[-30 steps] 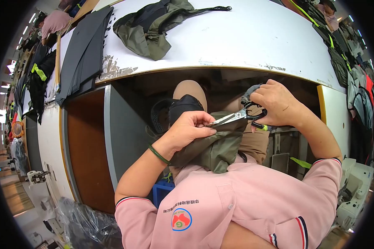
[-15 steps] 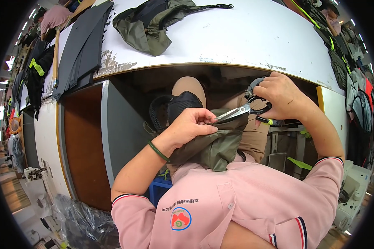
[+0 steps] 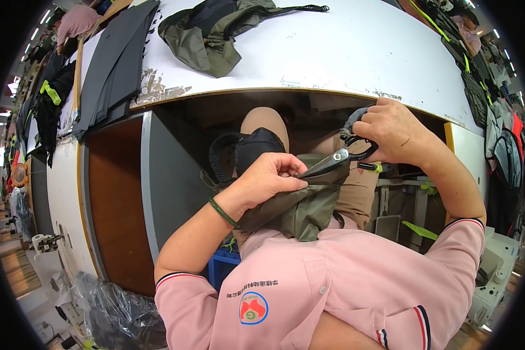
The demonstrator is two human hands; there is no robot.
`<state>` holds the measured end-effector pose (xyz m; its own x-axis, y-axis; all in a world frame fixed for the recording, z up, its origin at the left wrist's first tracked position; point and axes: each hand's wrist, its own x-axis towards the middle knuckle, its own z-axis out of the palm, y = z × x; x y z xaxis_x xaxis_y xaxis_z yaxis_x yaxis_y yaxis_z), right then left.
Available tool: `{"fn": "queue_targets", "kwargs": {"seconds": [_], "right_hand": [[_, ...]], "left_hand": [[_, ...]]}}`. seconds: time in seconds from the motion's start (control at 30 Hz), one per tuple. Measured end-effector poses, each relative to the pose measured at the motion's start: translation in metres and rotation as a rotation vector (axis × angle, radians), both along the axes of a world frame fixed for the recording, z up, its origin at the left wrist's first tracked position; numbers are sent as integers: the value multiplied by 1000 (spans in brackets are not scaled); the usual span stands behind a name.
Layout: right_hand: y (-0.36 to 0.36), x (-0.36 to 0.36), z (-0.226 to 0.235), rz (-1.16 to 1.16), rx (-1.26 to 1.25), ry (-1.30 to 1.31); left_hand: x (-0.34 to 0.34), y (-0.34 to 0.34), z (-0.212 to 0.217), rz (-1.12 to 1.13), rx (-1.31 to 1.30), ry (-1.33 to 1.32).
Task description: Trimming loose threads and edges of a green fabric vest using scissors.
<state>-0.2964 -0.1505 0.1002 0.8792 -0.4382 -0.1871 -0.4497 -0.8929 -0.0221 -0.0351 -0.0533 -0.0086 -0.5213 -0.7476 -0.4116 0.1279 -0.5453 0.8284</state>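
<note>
Olive-green fabric lies bunched over my lap, with black mesh at its far left part. My left hand pinches the fabric's upper edge between thumb and fingers. In my right hand are scissors, their handles black and partly wrapped in grey. The blades point left along the fabric edge, and their tips end close to my left fingertips. The blades lie nearly together. Whether fabric sits between them I cannot tell.
Another olive and black fabric piece lies on the white table beyond my knees. Dark grey sheets are stacked at the left. A blue crate stands below my left arm. At the right is a white sewing machine.
The scissor blades have come closer together at the fabric edge, and my right hand has shifted slightly. My left hand keeps its pinch in nearly the same place.
</note>
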Motion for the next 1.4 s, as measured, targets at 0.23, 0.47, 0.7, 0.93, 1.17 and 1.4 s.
{"fn": "queue_targets", "kwargs": {"seconds": [0.23, 0.47, 0.7, 0.93, 1.17, 1.4], "right_hand": [[1, -4, -11, -225, 174, -75], [20, -1, -53, -339, 761, -256], [21, -39, -42, -183, 202, -384], [22, -78, -21, -74, 60, -270], [25, -75, -12, -56, 45, -178], [18, -69, -21, -16, 25, -218]], "left_hand": [[3, 3, -3, 15, -19, 0], [-5, 19, 14, -4, -754, -393], [-2, 40, 13, 78, -1578, -728], [-1, 44, 12, 38, -1721, -740], [-3, 45, 10, 52, -1751, -707], [-2, 40, 12, 42, -1715, -713]]}}
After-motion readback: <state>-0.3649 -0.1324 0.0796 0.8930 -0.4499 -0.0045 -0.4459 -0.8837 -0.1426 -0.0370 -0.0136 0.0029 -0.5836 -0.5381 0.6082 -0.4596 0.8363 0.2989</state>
